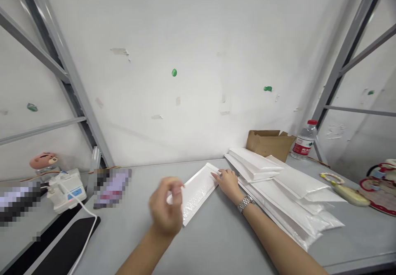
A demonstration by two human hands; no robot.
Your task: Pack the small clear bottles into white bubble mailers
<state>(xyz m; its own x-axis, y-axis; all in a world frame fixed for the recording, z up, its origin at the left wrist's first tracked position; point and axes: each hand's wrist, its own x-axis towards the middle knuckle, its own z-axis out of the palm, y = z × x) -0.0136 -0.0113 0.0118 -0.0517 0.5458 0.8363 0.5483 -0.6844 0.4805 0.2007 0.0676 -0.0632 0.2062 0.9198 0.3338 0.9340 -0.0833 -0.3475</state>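
A white padded envelope (198, 194) lies slantwise on the grey table. My right hand (228, 182), with a metal watch at the wrist, rests at the envelope's upper right edge with its fingers spread. My left hand (167, 205) is raised over the envelope's left side, its fingers curled in and slightly blurred; what they hold, if anything, cannot be made out. A pile of white padded envelopes (293, 200) lies to the right of my right forearm.
Behind the pile stand a brown cardboard box (269, 145) and a red-capped bottle (305, 141). A bracelet (332, 178) lies at the right. A white power strip (66, 190), a cable and a black mat (68, 246) are at the left.
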